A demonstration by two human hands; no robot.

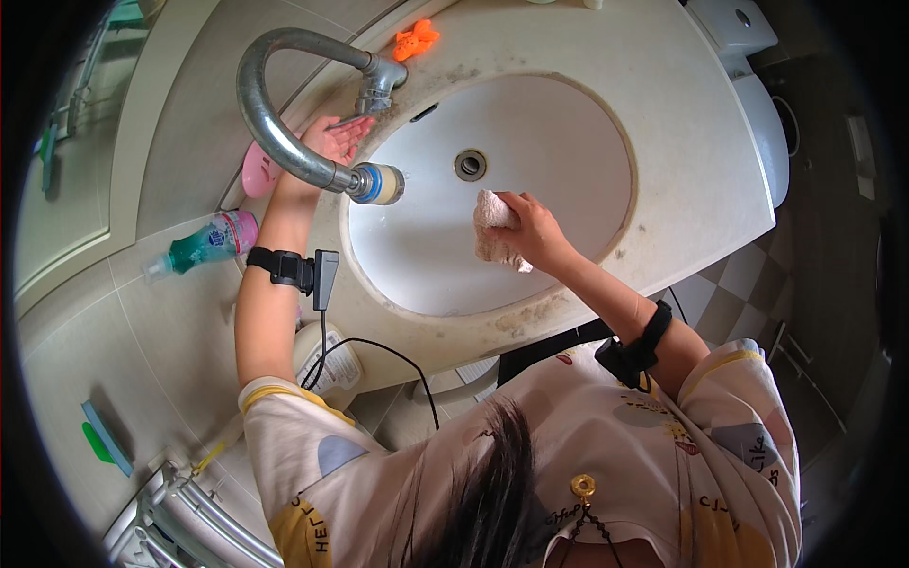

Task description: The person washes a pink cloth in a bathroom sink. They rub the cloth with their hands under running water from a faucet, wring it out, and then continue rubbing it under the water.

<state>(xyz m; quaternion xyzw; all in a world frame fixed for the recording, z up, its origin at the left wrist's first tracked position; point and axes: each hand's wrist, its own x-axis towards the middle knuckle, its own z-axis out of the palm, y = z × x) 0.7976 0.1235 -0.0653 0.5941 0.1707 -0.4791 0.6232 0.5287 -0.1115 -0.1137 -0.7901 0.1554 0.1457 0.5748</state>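
Observation:
My right hand grips a pale pink terry cloth, bunched up over the near part of the white oval sink basin. My left hand is palm up at the base of the curved metal faucet, with its fingers against the thin handle lever. Whether the fingers close on the lever cannot be told. The spout's end hangs over the basin's left side, and the round drain shows behind the cloth. Each forearm wears a black strap with a small device.
An orange toy-like object lies behind the faucet. Left of the counter are a pink dish and a green-and-pink bottle. A large white bottle stands by my left elbow, near a dangling black cable. A toilet is at right.

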